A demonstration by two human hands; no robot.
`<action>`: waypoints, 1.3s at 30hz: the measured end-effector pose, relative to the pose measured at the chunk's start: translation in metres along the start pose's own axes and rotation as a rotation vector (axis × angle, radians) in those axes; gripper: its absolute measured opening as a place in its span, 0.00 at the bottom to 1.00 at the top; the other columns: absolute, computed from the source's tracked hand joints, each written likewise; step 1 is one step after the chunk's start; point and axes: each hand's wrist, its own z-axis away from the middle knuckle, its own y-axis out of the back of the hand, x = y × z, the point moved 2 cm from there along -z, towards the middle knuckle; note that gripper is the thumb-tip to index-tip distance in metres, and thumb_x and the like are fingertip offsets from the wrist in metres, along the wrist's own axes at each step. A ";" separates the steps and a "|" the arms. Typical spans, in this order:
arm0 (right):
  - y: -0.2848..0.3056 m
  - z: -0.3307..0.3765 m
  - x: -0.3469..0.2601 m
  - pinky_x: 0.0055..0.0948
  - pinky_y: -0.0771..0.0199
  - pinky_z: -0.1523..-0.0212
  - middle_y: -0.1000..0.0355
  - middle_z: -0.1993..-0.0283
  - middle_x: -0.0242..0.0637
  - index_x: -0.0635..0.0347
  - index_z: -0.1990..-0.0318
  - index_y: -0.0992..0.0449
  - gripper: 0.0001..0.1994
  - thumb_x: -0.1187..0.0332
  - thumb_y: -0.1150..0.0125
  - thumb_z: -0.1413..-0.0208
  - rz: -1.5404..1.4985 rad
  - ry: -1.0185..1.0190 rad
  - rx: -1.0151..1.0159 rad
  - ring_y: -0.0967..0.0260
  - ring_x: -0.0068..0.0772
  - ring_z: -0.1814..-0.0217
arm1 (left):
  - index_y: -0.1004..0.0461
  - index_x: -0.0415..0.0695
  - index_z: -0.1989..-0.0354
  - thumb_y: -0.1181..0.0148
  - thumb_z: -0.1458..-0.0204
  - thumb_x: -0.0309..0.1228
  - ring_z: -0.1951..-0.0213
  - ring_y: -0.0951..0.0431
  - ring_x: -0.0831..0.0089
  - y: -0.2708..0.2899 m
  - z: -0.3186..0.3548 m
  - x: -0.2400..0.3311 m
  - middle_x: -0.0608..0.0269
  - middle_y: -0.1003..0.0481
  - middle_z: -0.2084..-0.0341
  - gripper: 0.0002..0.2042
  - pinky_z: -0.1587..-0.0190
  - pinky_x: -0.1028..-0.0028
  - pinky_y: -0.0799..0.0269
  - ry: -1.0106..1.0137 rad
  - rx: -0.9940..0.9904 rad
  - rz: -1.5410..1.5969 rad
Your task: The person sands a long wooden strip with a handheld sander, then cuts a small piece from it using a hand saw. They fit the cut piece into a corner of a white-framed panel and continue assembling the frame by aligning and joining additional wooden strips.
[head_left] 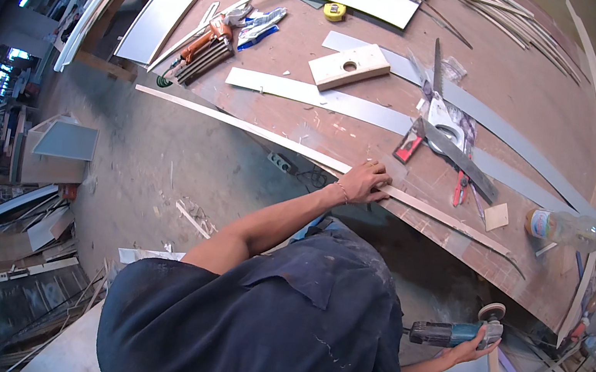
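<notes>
My left hand is closed around a long, thin wooden strip, which lies along the front edge of the workbench. The strip's left end sticks out past the bench over the floor. Low on the right, away from the bench top, my right hand grips a teal and black angle grinder by its head end. A round, brownish disc sits on the grinder, pointing up. Whether the disc is turning, I cannot tell.
On the bench are a drilled wooden block, a handsaw, a yellow tape measure, an orange power tool and a plastic bottle. White strips cross it. A socket block lies on the floor.
</notes>
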 end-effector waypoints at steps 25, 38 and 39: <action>0.024 -0.060 0.015 0.44 0.57 0.24 0.43 0.27 0.46 0.59 0.30 0.40 0.42 0.74 0.29 0.56 0.149 0.447 -0.525 0.49 0.47 0.24 | 0.22 0.45 0.62 0.30 0.54 0.36 0.61 0.25 0.56 -0.061 -0.049 0.056 0.57 0.27 0.66 0.13 0.57 0.61 0.27 -0.113 0.142 0.066; 0.023 -0.042 0.015 0.43 0.56 0.24 0.44 0.27 0.48 0.62 0.30 0.40 0.41 0.73 0.30 0.54 0.097 0.418 -0.432 0.49 0.47 0.24 | 0.21 0.40 0.63 0.28 0.57 0.37 0.56 0.26 0.55 -0.064 -0.055 0.053 0.54 0.26 0.64 0.17 0.51 0.63 0.27 0.013 0.060 0.100; 0.025 -0.042 0.019 0.42 0.56 0.25 0.44 0.27 0.48 0.62 0.30 0.40 0.41 0.73 0.30 0.54 0.088 0.420 -0.427 0.49 0.46 0.24 | 0.21 0.39 0.63 0.27 0.57 0.38 0.56 0.26 0.55 -0.065 -0.054 0.053 0.54 0.26 0.64 0.17 0.51 0.63 0.27 0.022 0.064 0.097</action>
